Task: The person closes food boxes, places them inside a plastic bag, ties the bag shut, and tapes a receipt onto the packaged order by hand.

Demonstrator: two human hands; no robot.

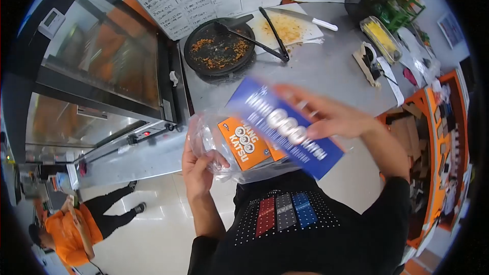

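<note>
The right hand (331,117) grips a blue box (285,127) (slightly blurred) over the orange box (243,142) in the plastic bag (206,135) gripped by the left hand (198,165).

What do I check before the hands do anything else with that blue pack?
1. Right hand has hold of the blue pack: ok.
2. Left hand has hold of the clear bag: ok.
3. Orange pack sits in the bag: ok.
4. Enough room in the bag for the blue pack too: cannot tell.
5. Knife lies away from both hands: ok.
6. Person in the orange shirt stands away from the hands: ok.
</note>
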